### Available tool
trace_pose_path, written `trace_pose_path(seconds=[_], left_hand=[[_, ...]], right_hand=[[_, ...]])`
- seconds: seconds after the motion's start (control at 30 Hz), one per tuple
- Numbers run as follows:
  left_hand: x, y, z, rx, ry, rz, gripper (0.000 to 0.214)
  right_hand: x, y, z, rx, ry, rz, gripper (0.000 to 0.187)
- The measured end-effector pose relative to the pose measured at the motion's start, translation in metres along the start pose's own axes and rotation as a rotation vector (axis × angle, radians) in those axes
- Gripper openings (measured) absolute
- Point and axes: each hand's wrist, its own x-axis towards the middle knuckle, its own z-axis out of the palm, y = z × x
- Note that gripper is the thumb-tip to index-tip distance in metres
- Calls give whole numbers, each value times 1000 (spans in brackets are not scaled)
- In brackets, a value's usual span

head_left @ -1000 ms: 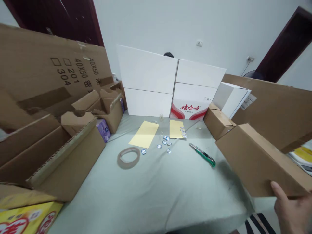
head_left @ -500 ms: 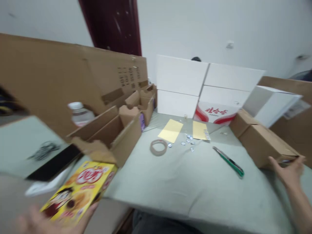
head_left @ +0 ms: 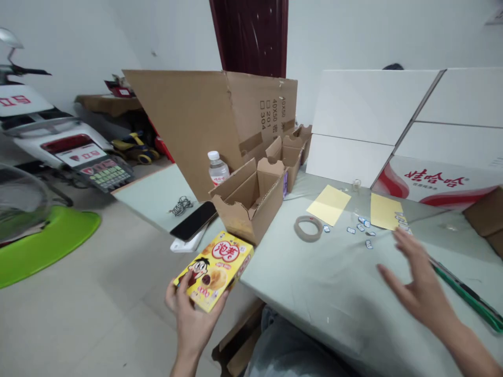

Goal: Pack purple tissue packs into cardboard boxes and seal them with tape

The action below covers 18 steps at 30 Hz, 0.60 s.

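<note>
**Layout around the open carton**

The open carton (head_left: 251, 207) stood at the near corner of the table (head_left: 314, 283). Behind it: a water bottle (head_left: 217, 170) and a cardboard sheet (head_left: 188, 120). Left of it: a phone (head_left: 193, 221). Right of it, on the table: a tape roll (head_left: 308, 229). Before it, off the table edge: a snack box (head_left: 214, 270).

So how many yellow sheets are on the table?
2. The first sheet lies beside the roll of tape; the second sheet lies further right, just beyond the right hand. More could be hidden under the boxes.
</note>
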Motion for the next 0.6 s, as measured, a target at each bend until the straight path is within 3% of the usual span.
trace_pose_path(seconds=[0.07, 0.13, 0.2, 0.27, 0.3, 0.37, 0.43, 0.5, 0.57, 0.6], left_hand=[[-8, -6, -25, -16, -65, 57, 65], [-15, -7, -43, -54, -158, 107, 69], [-20, 1, -42, -108, -304, 161, 86], [-22, 20, -22, -190, -502, 246, 101], [-21, 33, -8, -239, -617, 303, 103], [-15, 62, 22, -356, -779, 452, 118], [-1, 92, 42, -400, -784, 582, 136], [20, 117, 51, -315, -519, 603, 124], [46, 136, 55, -107, -170, 519, 101], [60, 143, 57, -8, -62, 483, 87]], right_hand=[[-12, -26, 29, 172, -197, 51, 66], [-24, -45, 50, 435, -439, 194, 64], [-33, -54, 66, 762, -691, 337, 77], [-38, -55, 76, 1030, -818, 483, 98], [-40, -53, 79, 1086, -793, 565, 105], [-44, -45, 77, 1044, -585, 739, 105], [-52, -35, 67, 941, -307, 891, 86], [-61, -24, 52, 929, -43, 996, 62], [-72, -14, 36, 955, 188, 1048, 43], [-78, -10, 28, 947, 280, 1066, 38]])
